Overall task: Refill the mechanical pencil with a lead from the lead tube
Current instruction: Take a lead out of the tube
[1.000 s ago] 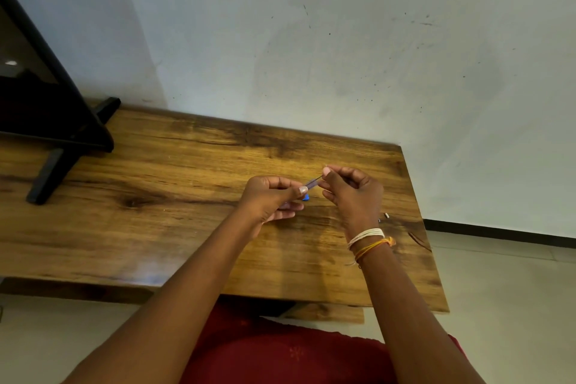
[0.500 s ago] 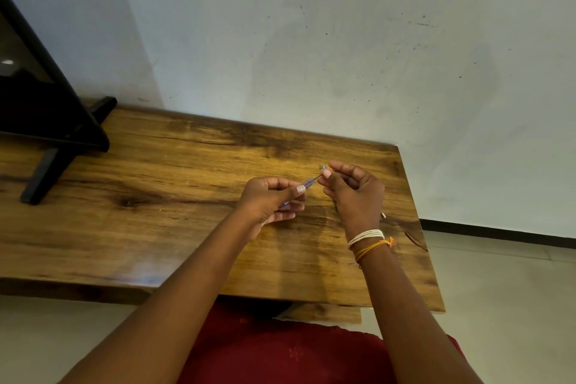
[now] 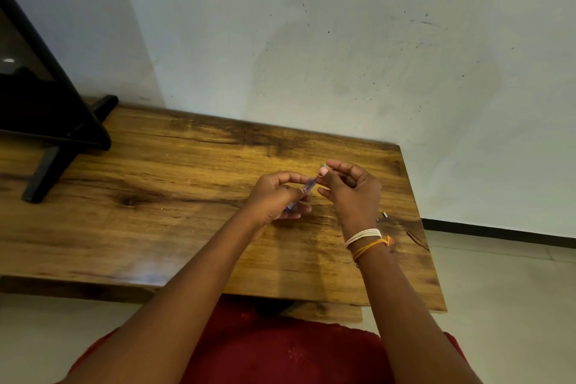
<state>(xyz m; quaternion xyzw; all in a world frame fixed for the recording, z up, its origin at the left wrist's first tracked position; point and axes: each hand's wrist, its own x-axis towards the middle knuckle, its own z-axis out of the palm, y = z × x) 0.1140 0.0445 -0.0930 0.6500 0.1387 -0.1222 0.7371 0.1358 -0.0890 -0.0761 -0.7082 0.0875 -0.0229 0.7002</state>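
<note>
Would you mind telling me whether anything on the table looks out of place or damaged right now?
One small thing: a tiny white piece lies loose on the wooden table, right of the right hand and near the edge; what it is cannot be told. Both hands hold the mechanical pencil above the table. No damage shows.

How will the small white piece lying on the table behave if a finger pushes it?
The small white piece looks short and cylindrical, so it would probably roll. It seems tiny and light. It lies near the table edge, so it might fall off.
</note>
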